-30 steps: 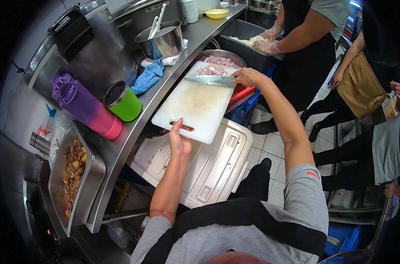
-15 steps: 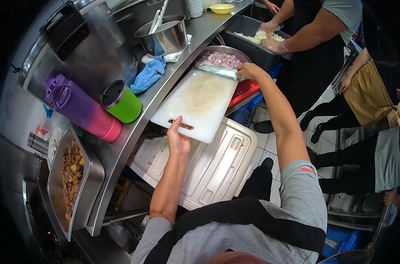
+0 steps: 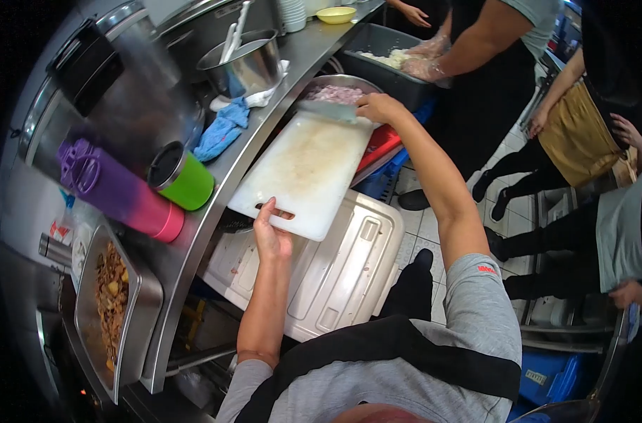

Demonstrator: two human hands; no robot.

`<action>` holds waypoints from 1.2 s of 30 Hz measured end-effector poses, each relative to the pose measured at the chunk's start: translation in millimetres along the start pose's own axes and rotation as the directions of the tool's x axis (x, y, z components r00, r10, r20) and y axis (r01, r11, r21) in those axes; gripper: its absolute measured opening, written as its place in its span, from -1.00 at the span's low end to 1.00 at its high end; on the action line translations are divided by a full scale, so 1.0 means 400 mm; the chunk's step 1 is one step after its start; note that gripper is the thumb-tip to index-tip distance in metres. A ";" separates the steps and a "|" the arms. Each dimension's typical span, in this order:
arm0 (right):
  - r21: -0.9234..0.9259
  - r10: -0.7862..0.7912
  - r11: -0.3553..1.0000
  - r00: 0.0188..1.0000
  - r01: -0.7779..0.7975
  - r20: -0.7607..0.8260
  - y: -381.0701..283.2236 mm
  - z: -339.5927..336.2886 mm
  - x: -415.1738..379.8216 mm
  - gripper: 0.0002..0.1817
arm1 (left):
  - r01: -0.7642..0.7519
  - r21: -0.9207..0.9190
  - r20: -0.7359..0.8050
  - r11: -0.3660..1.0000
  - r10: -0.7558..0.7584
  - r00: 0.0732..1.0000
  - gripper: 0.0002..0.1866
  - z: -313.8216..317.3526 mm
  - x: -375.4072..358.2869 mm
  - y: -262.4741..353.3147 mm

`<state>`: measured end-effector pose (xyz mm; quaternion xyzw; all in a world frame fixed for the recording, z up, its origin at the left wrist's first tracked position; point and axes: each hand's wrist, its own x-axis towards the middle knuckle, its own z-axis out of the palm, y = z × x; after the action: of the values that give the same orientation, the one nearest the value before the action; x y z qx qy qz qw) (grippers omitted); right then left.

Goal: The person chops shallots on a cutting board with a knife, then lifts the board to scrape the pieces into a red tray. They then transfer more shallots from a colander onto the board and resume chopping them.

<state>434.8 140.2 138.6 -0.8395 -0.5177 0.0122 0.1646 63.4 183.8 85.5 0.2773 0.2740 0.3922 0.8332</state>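
My left hand grips the near end of a white cutting board by its handle slot, thumb on top. The board is held in the air, its far end tilted toward a metal bowl of cut raw pink meat. In my right hand is a cleaver, its broad blade across the board's far edge, next to the bowl. The board's surface shows damp, brownish stains and no pieces of meat.
A white lidded bin stands below the board. On the steel counter to the left are a green tumbler, a purple-pink bottle, a blue cloth and a pot. A person's gloved hands work in a grey tub.
The view has shifted slightly, moving the scene left and down. The cleaver blade has turned a little and sits at the board's far edge. Both hands keep their holds.
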 end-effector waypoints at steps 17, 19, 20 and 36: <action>0.239 0.210 0.953 0.975 -0.188 -0.074 0.047 0.133 -0.022 -0.51 | -0.051 0.121 -0.021 0.991 0.054 0.998 -0.90 -0.009 -0.150 0.034; 0.341 0.154 0.934 0.981 -0.105 -0.120 0.061 0.187 -0.019 -0.45 | -0.066 0.154 -0.063 0.986 0.076 0.995 -0.92 -0.043 -0.186 0.037; 0.411 0.254 0.874 0.965 -0.258 0.064 0.011 0.143 -0.054 -0.46 | -0.074 0.156 -0.093 0.985 0.089 0.992 -0.92 -0.059 -0.208 0.040; 0.116 0.240 0.964 0.971 -0.238 0.000 -0.019 0.247 -0.172 -0.51 | 0.026 0.138 -0.207 0.990 0.004 0.978 -0.84 -0.335 -0.452 0.105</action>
<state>377.3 109.3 37.3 -0.8850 -0.4098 0.0560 0.2138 -146.0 94.1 63.6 0.2912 0.3874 0.3941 0.7809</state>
